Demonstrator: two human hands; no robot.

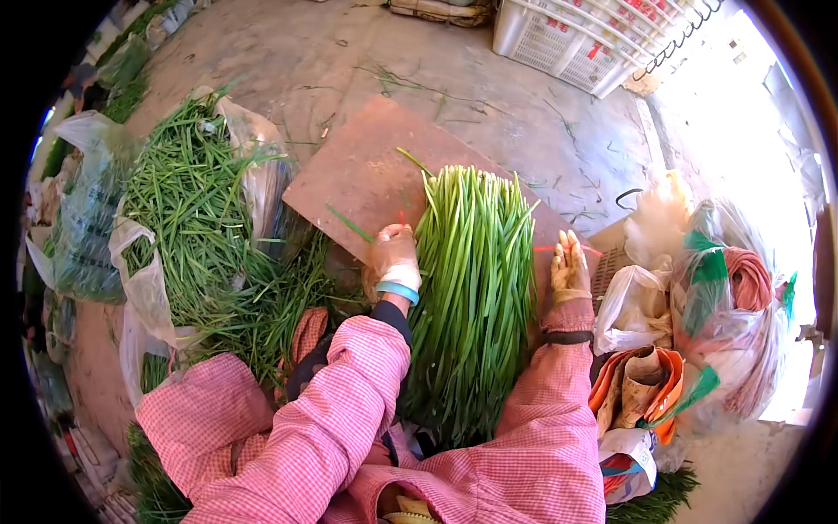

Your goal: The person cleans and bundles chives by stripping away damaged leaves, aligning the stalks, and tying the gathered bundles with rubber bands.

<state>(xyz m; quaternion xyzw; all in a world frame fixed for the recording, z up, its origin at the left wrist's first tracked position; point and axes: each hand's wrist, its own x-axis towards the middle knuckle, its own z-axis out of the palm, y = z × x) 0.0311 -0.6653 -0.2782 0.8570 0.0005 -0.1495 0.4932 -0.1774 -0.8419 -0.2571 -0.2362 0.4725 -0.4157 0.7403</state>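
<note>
A thick bunch of long green leafy stalks, like garlic chives, lies on a reddish-brown board, its pale cut ends facing away from me. At its left side is my left hand, gloved, with a blue band at the wrist. Its fingers are curled closed, and a small red tip shows above them, apparently a tie. On the opposite side my right hand, gloved too, has its fingers stretched out. A thin red tie runs from the bunch past these fingers; whether they touch it is unclear.
Loose green leaves fill an open plastic bag at left and spill toward the board. At right stand bulging clear plastic bags and an orange-edged folded cloth or bag. A white plastic crate sits at the back.
</note>
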